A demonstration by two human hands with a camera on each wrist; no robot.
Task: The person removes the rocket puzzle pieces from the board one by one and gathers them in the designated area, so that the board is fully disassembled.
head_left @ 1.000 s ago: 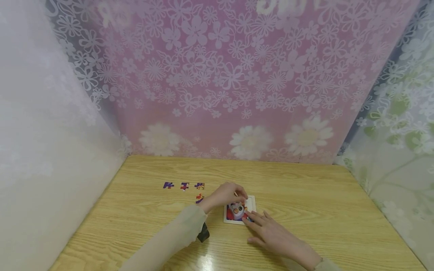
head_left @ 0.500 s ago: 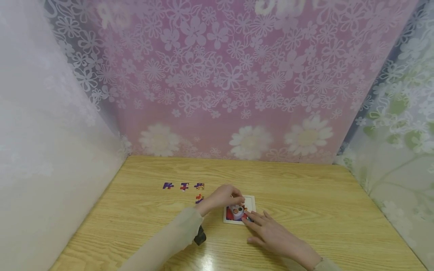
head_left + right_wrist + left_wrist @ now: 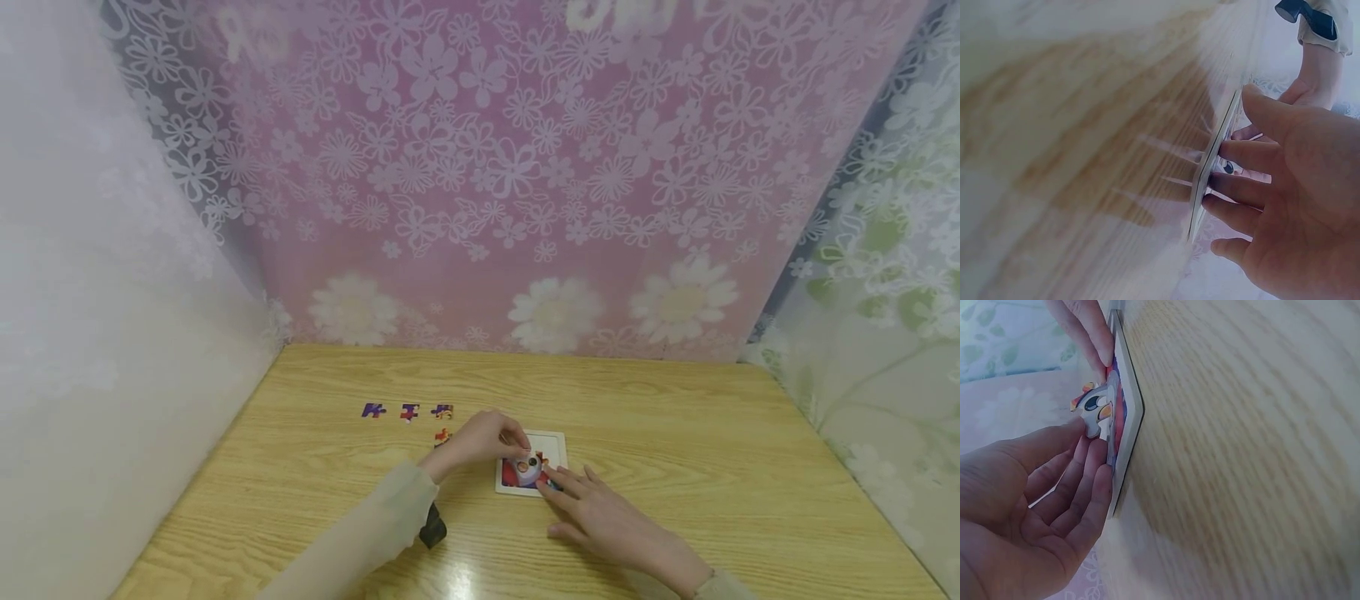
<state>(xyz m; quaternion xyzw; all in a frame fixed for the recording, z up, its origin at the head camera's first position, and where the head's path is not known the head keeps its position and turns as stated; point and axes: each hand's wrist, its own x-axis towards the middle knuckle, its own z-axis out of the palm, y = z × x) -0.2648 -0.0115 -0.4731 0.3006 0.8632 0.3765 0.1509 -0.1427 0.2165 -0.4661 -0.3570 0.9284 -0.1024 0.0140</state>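
My left hand (image 3: 483, 437) is over the left side of a small white-framed jigsaw puzzle tray (image 3: 556, 443). Between thumb and fingers it pinches a jigsaw piece (image 3: 1092, 407) printed with a dark eye and orange patches, tilted up from the tray in the left wrist view. Red, purple and white picture pieces fill the tray's near part, while its far right part shows bare white. My right hand (image 3: 600, 515) has its fingers extended, their tips resting on the tray's near right part. In the right wrist view those fingertips (image 3: 1210, 201) meet the tray's edge.
Left of the tray lie loose jigsaw pieces: a purple one (image 3: 372, 410), a red and purple one (image 3: 409, 412), a patterned one (image 3: 443, 411) and an orange one (image 3: 442, 436) partly behind the left wrist. Flowered curtains (image 3: 480, 183) enclose the wooden table (image 3: 675, 417).
My left hand has shifted left and a little nearer across the tray, uncovering more of its white far part. The right hand has stayed in place.
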